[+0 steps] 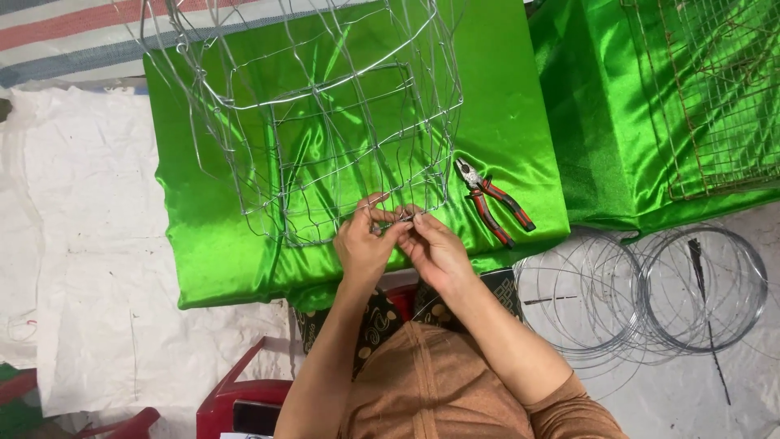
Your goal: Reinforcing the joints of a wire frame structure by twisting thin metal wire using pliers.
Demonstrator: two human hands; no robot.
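A silver wire frame [325, 114], shaped like an open cage, stands on a table draped in shiny green cloth [203, 244]. My left hand [363, 244] and my right hand [435, 248] meet at the frame's near bottom edge. Both pinch the same thin wire there, fingertips almost touching. Red-and-black pliers [494, 203] lie on the cloth just right of my right hand, jaws pointing away from me.
Coils of bare wire [642, 293] lie on the white sheet at the right. A second green-draped surface [601, 138] at the upper right carries flat wire mesh [715, 89]. A red plastic stool [236, 398] sits below me.
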